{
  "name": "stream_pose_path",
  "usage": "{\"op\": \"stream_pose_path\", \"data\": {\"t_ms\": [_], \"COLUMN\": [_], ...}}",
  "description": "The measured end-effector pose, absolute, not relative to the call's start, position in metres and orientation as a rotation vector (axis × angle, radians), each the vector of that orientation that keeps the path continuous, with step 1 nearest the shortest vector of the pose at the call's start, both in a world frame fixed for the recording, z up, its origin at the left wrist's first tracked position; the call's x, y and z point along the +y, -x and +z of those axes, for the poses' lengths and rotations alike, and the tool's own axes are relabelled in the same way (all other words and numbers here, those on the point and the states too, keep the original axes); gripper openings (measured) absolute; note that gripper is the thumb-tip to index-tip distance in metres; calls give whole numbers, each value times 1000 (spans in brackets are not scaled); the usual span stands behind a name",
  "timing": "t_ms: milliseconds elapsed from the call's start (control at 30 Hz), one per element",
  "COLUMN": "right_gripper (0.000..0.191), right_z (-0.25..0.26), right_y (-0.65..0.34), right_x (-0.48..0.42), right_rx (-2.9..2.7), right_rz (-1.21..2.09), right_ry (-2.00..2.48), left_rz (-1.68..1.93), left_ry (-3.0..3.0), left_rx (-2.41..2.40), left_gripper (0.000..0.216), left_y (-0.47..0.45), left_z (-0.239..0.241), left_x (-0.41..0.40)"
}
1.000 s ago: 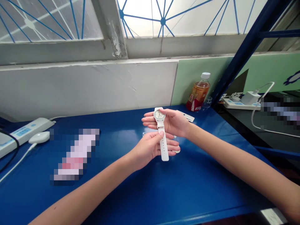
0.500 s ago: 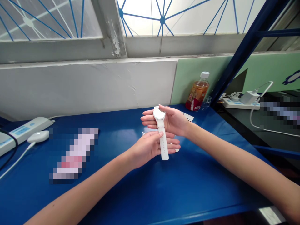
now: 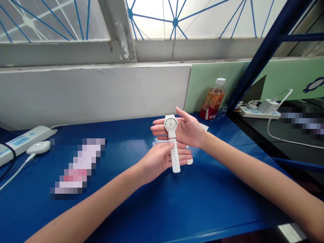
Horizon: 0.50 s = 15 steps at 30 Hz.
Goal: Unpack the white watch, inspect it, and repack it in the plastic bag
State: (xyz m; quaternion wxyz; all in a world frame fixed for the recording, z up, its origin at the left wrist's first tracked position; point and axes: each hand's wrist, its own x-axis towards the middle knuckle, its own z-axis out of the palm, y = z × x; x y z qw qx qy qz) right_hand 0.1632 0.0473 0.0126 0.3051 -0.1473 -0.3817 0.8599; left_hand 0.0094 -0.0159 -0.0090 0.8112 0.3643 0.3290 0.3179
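Note:
A white wristwatch (image 3: 171,135) with a round pale dial is held upright above the blue table (image 3: 177,209), dial facing me. My right hand (image 3: 188,130) cradles the watch case from behind, thumb raised beside it. My left hand (image 3: 162,158) pinches the white strap below the case between thumb and fingers, and the strap's perforated end (image 3: 175,162) hangs down past the fingers. A small clear plastic piece (image 3: 156,144) lies on the table just behind my left hand.
A bottle of amber drink (image 3: 213,100) stands at the back right by a green panel. A white power strip (image 3: 21,140) and a white puck-shaped device (image 3: 37,147) lie far left. A blurred pink-white object (image 3: 77,167) rests on the left. A blue post (image 3: 263,50) rises at the right.
The watch turned so its dial faces me again after showing its edge. My right thumb lifted off the case. Both hands drifted slightly left.

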Motion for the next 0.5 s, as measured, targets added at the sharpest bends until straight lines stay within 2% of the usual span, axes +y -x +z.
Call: {"op": "stream_pose_path", "data": {"t_ms": [100, 300, 500], "right_gripper": [73, 38, 42], "right_z": [13, 10, 6], "right_y": [-163, -159, -157], "right_x": [47, 45, 44], "right_rx": [-996, -947, -966], "right_rz": [2261, 2204, 2206], "right_ry": [403, 453, 451], "left_rz": [671, 660, 672], "left_ry": [-778, -857, -859], "left_rx": [688, 636, 618], "left_gripper": [31, 31, 30], "left_y": [-8, -4, -5], "left_z": [-11, -15, -11], "left_x": [-13, -9, -11]}}
